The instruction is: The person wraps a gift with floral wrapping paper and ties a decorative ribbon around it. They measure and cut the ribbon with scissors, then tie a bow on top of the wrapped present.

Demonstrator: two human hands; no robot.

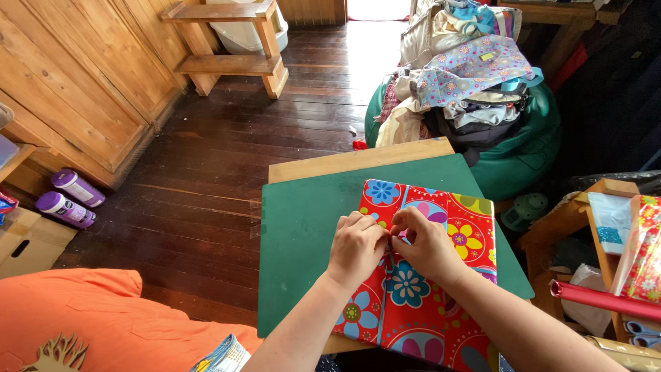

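The left hand (356,246) and the right hand (428,244) rest side by side on a flat parcel in red flowered wrapping paper (420,303). Both hands have the fingers curled and pressed together, and they pinch the paper at the seam between them. The parcel lies under the hands on a green cutting mat (303,227), which covers the wooden bench (358,160). To the right of the right hand stands a red paper roll (606,301).

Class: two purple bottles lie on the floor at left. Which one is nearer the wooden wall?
The upper purple bottle, lying closest to the wooden wall; the other bottle lies nearer the cardboard box.
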